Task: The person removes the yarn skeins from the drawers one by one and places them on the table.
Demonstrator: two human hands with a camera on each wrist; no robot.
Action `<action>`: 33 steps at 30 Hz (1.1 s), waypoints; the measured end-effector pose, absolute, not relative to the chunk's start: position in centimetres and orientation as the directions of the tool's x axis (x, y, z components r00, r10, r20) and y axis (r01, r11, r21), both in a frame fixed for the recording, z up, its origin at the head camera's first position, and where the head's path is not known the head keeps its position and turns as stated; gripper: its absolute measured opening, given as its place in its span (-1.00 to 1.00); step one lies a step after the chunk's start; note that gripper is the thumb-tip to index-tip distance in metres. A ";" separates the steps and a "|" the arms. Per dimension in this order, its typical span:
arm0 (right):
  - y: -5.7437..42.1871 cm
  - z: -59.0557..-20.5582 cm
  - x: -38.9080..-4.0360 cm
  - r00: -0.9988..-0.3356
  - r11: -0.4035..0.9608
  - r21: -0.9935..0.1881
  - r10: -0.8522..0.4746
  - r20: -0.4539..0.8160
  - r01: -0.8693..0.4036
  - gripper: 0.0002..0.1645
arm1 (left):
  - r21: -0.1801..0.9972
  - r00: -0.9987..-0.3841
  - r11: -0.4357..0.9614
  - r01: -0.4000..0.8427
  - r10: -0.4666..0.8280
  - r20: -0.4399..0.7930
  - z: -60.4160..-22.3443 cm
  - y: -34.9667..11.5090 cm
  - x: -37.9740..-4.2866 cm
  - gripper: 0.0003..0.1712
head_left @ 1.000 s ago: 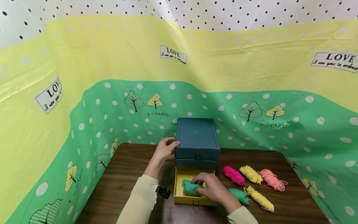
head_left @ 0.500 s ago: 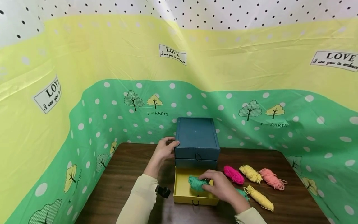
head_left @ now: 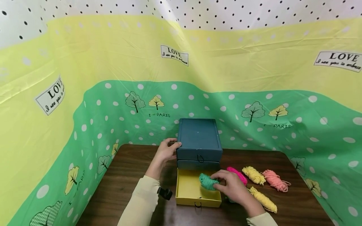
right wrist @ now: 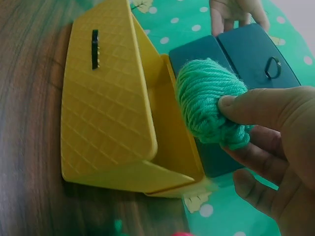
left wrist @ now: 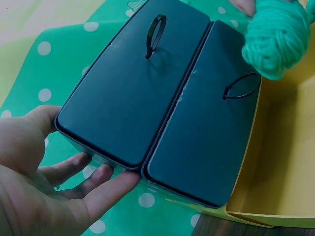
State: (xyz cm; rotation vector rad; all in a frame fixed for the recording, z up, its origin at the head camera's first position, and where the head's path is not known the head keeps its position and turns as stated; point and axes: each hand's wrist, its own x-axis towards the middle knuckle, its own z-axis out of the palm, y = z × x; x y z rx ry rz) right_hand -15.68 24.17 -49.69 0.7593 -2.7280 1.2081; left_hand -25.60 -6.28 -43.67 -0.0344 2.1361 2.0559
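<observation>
In the head view, my right hand (head_left: 233, 185) pinches a green yarn skein (head_left: 208, 182) over the right part of a pulled-out yellow drawer (head_left: 185, 202). Thumb and fingers meet on one end of the skein in the right wrist view, with the rest of the yarn (right wrist: 206, 98) sticking out. My left hand (head_left: 166, 150) rests against the left side of the blue drawer box (head_left: 199, 133). Its fairly straight fingers touch the box's side in the left wrist view, where two blue drawer fronts (left wrist: 128, 93) with black loop handles are closed.
Right of the drawer lie a magenta skein (head_left: 237, 175), two yellow skeins (head_left: 254, 175) and a coral skein (head_left: 275, 181) on the dark wooden table (head_left: 118, 188). A second green skein is mostly covered by my right hand. A patterned curtain (head_left: 152, 100) hangs behind.
My right hand has lifted the green skein from low in the drawer and carried it to the right. The left hand and the box stay in place.
</observation>
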 end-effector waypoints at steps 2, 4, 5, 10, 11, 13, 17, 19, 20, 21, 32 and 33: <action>24.7 -49.6 -15.5 -0.882 0.579 -0.676 -0.399 0.251 -0.455 -0.71 | 0.989 -0.984 0.043 -0.140 0.106 -0.144 -43.7 -6.3 -25.6 -0.34; 25.2 -49.5 -15.4 -0.884 0.589 -0.667 -0.386 0.265 -0.457 -0.71 | 0.989 -0.984 0.042 -0.141 0.108 -0.145 -43.7 -6.2 -25.6 -0.34; 25.5 -49.4 -15.3 -0.887 0.595 -0.664 -0.378 0.267 -0.453 -0.70 | 0.989 -0.983 0.041 -0.143 0.109 -0.146 -43.8 -6.2 -25.6 -0.34; 27.0 -49.1 -15.1 -0.910 0.655 -0.634 -0.331 0.249 -0.411 -0.69 | 0.989 -0.983 0.044 -0.143 0.106 -0.147 -43.6 -6.2 -25.5 -0.35; 27.2 -49.1 -15.0 -0.917 0.671 -0.625 -0.315 0.245 -0.398 -0.68 | 0.988 -0.983 0.044 -0.146 0.104 -0.149 -43.6 -6.2 -25.4 -0.35; 27.7 -49.1 -15.0 -0.923 0.695 -0.606 -0.291 0.254 -0.386 -0.67 | 0.989 -0.984 0.045 -0.143 0.102 -0.147 -43.5 -6.2 -25.4 -0.35; 28.8 -49.1 -14.8 -0.925 0.723 -0.581 -0.250 0.284 -0.374 -0.65 | 0.989 -0.984 0.041 -0.142 0.103 -0.145 -43.4 -6.2 -25.4 -0.35; 29.5 -49.2 -14.7 -0.922 0.728 -0.572 -0.242 0.302 -0.378 -0.65 | 0.989 -0.984 0.041 -0.141 0.104 -0.144 -43.4 -6.2 -25.5 -0.35; 29.8 -49.2 -14.7 -0.921 0.732 -0.568 -0.236 0.309 -0.377 -0.65 | 0.989 -0.984 0.042 -0.144 0.104 -0.148 -43.4 -6.2 -25.4 -0.35; 30.2 -49.3 -14.6 -0.922 0.735 -0.565 -0.227 0.315 -0.374 -0.65 | 0.988 -0.983 0.043 -0.146 0.104 -0.149 -43.4 -6.2 -25.5 -0.35; 33.9 -49.6 -14.1 -0.949 0.775 -0.566 -0.138 0.283 -0.282 -0.66 | 0.990 -0.985 0.044 -0.137 0.103 -0.141 -43.5 -6.2 -25.4 -0.34; 34.3 -49.7 -14.1 -0.946 0.779 -0.558 -0.136 0.296 -0.287 -0.66 | 0.989 -0.985 0.045 -0.138 0.102 -0.142 -43.5 -6.2 -25.4 -0.35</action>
